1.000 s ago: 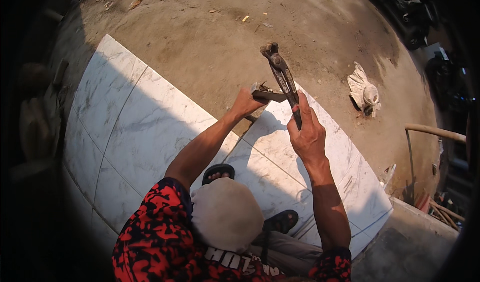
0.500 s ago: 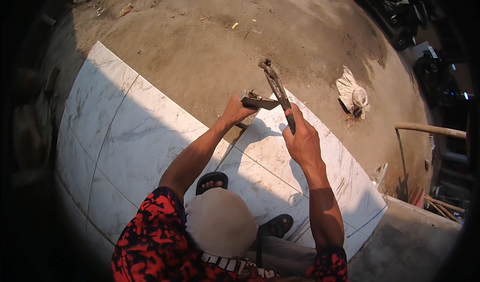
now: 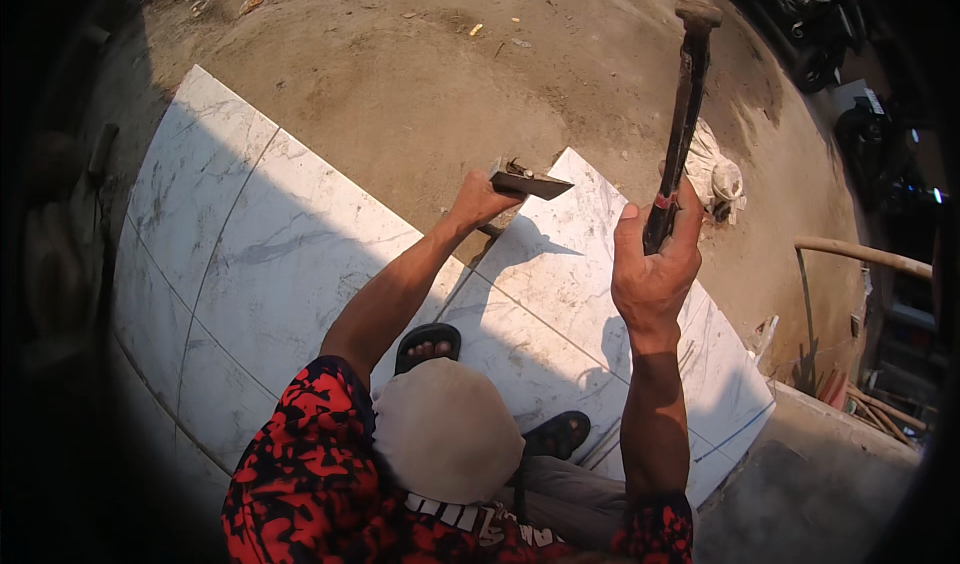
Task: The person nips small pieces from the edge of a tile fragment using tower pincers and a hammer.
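Observation:
My right hand (image 3: 655, 279) is closed around the lower handle of a hammer (image 3: 680, 114). The hammer is raised, its head pointing up and away, with a red band on the dark handle just above my fingers. My left hand (image 3: 480, 202) grips a dark, flat, blade-like piece (image 3: 530, 182) that tapers to a point on the right; its exact kind is unclear, and part of it is hidden by my fingers. Hammer and piece are well apart. Below both hands lie white marble-look floor tiles (image 3: 545, 299), with the shadow of the piece falling on them.
Bare brown soil (image 3: 400, 94) lies beyond the tile edge. A crumpled pale sack (image 3: 715, 174) rests on it behind the hammer. To the right are a wooden pole (image 3: 860, 254), a concrete strip (image 3: 800, 484) and parked motorbikes (image 3: 815, 29). My sandalled feet (image 3: 430, 344) stand on the tiles.
My right hand has swung the hammer up and to the right, away from the blade-like piece. My left hand has stayed nearly still, the piece tilting slightly.

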`<state>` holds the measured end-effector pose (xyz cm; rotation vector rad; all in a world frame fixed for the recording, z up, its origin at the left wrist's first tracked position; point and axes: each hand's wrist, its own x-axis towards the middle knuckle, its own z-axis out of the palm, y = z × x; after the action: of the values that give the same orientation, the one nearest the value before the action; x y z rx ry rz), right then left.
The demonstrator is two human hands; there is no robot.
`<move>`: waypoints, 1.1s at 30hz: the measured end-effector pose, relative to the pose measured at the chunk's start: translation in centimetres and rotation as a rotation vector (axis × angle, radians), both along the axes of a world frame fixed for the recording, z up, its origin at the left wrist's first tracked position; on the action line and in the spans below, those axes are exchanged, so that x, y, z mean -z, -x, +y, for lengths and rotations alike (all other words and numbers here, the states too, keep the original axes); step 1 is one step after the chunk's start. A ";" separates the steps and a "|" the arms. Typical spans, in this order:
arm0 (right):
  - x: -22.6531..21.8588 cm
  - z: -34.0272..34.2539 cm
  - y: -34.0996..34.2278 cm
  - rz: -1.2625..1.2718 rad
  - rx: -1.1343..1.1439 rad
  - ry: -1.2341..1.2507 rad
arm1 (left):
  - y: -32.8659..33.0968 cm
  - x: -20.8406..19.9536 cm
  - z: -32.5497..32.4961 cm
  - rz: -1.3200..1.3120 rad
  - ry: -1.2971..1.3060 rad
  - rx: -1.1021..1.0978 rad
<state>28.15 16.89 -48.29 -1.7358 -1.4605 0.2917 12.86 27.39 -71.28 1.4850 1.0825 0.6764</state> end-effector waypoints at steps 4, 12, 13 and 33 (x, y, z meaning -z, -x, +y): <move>3.6 -0.1 -0.5 0.078 0.003 -0.206 | -1.2 -0.4 0.1 -0.055 -0.039 0.008; -1.0 0.0 0.7 0.022 0.026 -0.060 | -0.1 -0.9 0.4 -0.021 -0.014 0.018; -0.8 0.0 0.8 0.210 0.037 -0.229 | -0.2 -0.6 0.1 -0.019 -0.025 0.018; 3.6 0.7 0.5 -0.324 -0.327 0.317 | -0.8 0.2 0.7 -0.060 -0.082 -0.034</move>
<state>27.65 17.55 -51.87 -1.8481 -2.0309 0.4490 13.70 28.06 -71.44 1.5093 1.0470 0.7927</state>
